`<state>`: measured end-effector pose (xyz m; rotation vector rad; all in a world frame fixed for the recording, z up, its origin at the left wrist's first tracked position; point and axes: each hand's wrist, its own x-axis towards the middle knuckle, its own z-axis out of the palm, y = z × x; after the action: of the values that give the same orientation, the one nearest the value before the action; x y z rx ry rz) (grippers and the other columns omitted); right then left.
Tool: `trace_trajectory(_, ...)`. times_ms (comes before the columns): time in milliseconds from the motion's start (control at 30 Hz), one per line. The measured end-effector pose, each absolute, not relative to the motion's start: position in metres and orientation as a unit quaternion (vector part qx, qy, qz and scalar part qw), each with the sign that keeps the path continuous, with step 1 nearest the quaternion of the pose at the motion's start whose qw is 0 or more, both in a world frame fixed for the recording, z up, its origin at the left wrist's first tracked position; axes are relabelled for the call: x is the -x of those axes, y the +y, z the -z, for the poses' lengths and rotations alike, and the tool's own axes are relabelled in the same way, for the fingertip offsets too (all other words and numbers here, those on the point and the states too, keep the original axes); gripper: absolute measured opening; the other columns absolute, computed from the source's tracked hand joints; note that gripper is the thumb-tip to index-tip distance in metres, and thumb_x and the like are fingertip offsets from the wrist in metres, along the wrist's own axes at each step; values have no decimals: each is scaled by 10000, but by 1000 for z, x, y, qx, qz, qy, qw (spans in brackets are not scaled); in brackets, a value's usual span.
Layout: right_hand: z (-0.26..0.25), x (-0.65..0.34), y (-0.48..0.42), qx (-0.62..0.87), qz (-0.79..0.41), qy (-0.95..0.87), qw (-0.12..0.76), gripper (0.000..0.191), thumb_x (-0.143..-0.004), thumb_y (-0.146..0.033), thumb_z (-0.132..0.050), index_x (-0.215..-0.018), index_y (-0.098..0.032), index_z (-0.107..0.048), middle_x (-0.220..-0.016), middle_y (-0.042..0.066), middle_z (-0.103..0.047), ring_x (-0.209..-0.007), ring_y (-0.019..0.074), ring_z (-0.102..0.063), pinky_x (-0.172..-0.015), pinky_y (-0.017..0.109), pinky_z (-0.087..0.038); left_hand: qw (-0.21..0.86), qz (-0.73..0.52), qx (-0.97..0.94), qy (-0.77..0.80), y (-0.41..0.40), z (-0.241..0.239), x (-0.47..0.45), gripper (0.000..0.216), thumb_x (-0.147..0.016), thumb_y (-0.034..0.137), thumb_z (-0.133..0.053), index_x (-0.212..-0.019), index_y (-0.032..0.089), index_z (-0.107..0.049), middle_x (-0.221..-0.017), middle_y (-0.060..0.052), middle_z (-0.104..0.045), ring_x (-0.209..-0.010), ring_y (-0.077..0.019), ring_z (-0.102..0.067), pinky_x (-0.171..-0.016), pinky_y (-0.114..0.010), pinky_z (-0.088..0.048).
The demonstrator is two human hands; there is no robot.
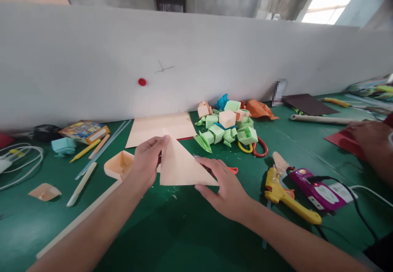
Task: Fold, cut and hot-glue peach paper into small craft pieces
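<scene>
A peach sheet of paper folded into a triangle (181,165) is held up between both hands above the green table. My left hand (150,157) pinches its top corner, thumb in front and fingers behind. At the right corner, my right hand (221,182) grips the paper between thumb and fingers. An open peach paper box (119,165) sits just left of my left hand, partly covered by it. Beyond the hands lie flat peach sheets (162,127). Part of a red-orange handle (233,170) shows behind my right hand.
Folded green and peach paper pieces (216,133) are heaped at the back, beside scissors (260,147). On the right are a yellow glue gun (290,202), a purple power box (319,190) with cords, and another person's hand (374,141) on red paper. Glue sticks (104,149) lie left.
</scene>
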<state>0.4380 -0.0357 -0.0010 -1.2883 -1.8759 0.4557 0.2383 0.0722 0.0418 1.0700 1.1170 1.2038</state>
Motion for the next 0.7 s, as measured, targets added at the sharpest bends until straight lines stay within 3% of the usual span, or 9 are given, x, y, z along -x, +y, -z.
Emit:
trace_trajectory(167,4,-439,-36,510,-238,-699,441,514,-925,-349,-631,-1412,-237,-508,-1383,125,-615,-1242,318,-569,-1033,499,-479,578,-512,-446,452,75,-35,-238,329,-734,491,-790,-710,202,-635,-584,33,-518,-467,-102,-454,-424,-228,-312)
trace_trajectory(267,5,-440,-35,512,-318,-650,463,525,-931,-397,-637,-1415,-235,-514,-1413,114,-596,-1267,295,-570,-1045,452,-485,580,-524,-450,431,77,-36,-235,337,-741,505,-778,-887,217,-681,-653,30,-570,-506,-108,-498,-452,-227,-351)
trace_trajectory(433,7,-441,-31,472,-447,-582,489,528,-945,-485,-619,-1396,-220,-547,-1277,110,-668,-1138,268,-642,-916,382,-549,590,-520,-457,416,82,-42,-224,511,-747,498,-776,-1182,242,-694,-739,11,-612,-552,-105,-531,-444,-201,-320)
trace_trajectory(533,9,-440,-28,449,-469,-559,515,480,-956,-538,-591,-1308,-213,-624,-1123,91,-712,-989,240,-677,-846,360,-559,590,-519,-460,413,84,-41,-222,509,-711,433,-817,-1164,231,-708,-690,30,-571,-533,-86,-498,-441,-185,-299)
trace_trajectory(700,2,-439,-26,456,-455,-550,532,462,-957,-618,-540,-947,-188,-710,-769,50,-708,-711,196,-640,-686,317,-521,590,-501,-474,420,86,-37,-223,368,-673,346,-840,-995,200,-738,-636,20,-577,-531,-92,-491,-446,-193,-294)
